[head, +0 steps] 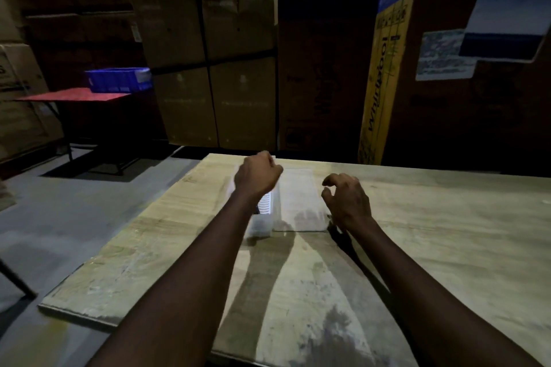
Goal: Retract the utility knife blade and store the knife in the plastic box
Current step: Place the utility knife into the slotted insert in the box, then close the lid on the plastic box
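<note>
A clear plastic box [262,226] lies on the wooden table [432,232], with its flat clear lid [298,197] folded open to the right. Inside the box a white ribbed object with a dark end, apparently the utility knife [266,203], shows beside my left wrist; its blade is hidden. My left hand [256,173] is curled over the far end of the box, fingers closed around its rim. My right hand [347,199] hovers at the lid's right edge, fingers spread and bent, holding nothing.
Tall cardboard cartons [208,68] stand just behind the table's far edge. At the left, a blue crate [119,79] sits on a red folding table [74,96] across grey floor. The wooden table's left edge runs diagonally near the box.
</note>
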The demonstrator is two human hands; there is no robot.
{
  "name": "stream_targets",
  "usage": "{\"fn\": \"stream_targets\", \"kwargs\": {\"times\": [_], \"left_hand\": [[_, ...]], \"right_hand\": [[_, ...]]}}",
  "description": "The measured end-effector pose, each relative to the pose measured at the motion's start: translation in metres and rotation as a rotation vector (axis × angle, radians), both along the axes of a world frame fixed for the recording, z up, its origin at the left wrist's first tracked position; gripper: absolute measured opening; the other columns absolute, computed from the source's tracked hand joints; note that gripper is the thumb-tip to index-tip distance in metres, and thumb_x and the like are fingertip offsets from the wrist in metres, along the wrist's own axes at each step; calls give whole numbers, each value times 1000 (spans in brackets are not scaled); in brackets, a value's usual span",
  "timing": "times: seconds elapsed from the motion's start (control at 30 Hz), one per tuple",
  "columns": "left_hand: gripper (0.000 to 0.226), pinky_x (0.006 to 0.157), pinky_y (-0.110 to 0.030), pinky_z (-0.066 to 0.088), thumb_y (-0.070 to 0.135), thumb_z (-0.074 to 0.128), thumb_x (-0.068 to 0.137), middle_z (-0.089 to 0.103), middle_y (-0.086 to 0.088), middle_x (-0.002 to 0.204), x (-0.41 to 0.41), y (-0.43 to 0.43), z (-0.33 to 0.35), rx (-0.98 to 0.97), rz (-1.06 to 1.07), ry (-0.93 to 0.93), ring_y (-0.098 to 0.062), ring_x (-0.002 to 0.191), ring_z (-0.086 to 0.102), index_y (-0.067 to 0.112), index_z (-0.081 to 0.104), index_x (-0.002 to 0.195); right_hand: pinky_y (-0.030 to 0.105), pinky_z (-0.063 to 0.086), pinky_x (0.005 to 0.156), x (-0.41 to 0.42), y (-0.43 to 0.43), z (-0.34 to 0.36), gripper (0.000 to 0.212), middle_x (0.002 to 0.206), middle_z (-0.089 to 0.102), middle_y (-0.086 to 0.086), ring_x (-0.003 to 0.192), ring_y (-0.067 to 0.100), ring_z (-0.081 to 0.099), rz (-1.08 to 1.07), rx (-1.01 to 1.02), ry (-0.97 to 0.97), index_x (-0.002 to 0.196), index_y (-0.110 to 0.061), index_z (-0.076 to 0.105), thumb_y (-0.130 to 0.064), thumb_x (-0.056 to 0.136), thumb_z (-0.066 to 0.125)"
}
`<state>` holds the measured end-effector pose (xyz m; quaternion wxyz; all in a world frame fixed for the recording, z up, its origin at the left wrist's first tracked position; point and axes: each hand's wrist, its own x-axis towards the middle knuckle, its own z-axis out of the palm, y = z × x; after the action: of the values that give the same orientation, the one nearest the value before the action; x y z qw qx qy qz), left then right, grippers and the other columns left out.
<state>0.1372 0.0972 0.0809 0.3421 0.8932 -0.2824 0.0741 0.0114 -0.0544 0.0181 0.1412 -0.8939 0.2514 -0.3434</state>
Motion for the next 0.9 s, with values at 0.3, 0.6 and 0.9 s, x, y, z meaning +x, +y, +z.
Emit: {"fn": "stream_targets", "kwargs": {"times": [0.3,0.6,0.9], "left_hand": [[35,72,-33,45,32,59,86,65,-19,110,-53,-79,-59,299,-130,24,-37,102,63,3,62,105],[23,69,-35,45,27,60,85,61,-15,112,-60,-97,-78,343,-72,70,-35,101,63,8,60,99],[30,66,-40,50,31,57,85,59,-16,70,-53,-82,-25,-295,-146,272,-32,71,59,8,62,67]], "right_hand": [[39,47,92,-34,-31,-43,33,128,60,9,118,30,52,16,106,62,125,-18,56,-12,93,49],[37,48,85,-31,-38,-55,28,115,66,12,107,32,57,14,64,108,119,-15,60,-19,94,47],[47,54,84,-21,-21,-33,30,113,68,16,102,29,64,120,408,-195,120,-15,62,-25,99,43]]}}
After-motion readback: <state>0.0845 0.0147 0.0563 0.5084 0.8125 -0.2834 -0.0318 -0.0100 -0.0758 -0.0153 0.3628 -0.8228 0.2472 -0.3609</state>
